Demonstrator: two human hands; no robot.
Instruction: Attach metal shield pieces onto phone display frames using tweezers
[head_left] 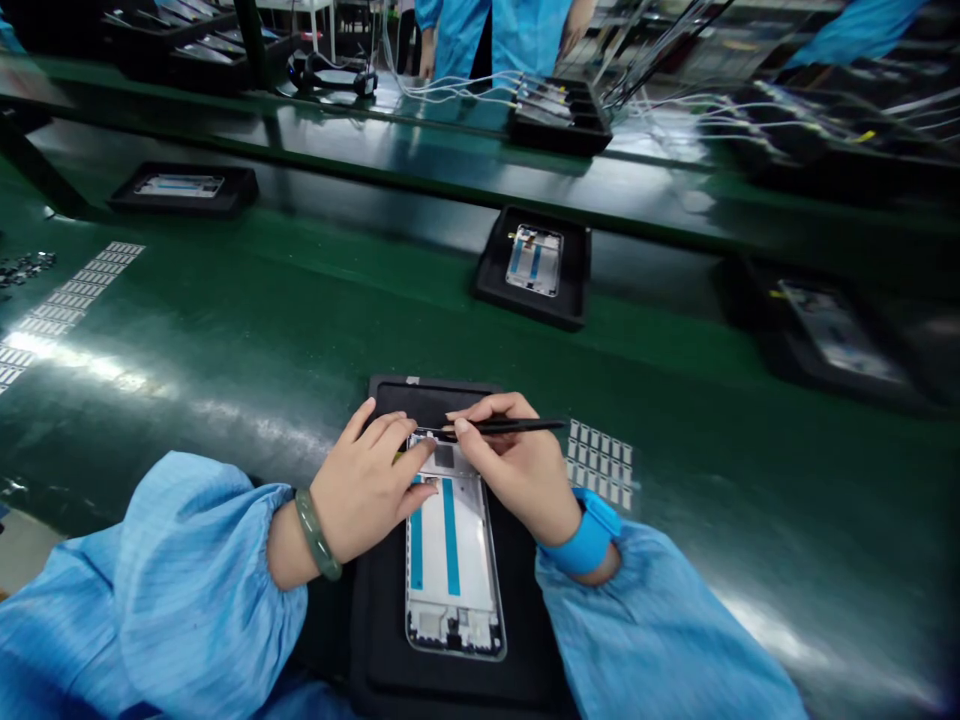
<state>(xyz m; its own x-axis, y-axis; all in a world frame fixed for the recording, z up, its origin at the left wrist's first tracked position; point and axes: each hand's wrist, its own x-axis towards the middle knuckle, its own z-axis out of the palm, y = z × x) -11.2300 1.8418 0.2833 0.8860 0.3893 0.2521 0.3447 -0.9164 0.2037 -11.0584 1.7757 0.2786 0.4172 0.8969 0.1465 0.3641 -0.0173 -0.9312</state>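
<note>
Tweezers (517, 425): right hand (529, 470) is pinching them.
Left hand (367, 490): resting half-open on phone frame (474, 540).
Blue strips (451, 540): lying placed; top seemingly needing work.

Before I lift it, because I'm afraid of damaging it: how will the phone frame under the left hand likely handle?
The phone frame is probably stiff, since its straight edges show no sag. It looks thin, so it may be light for its size. The exposed parts at its near end suggest fragility there.
</note>
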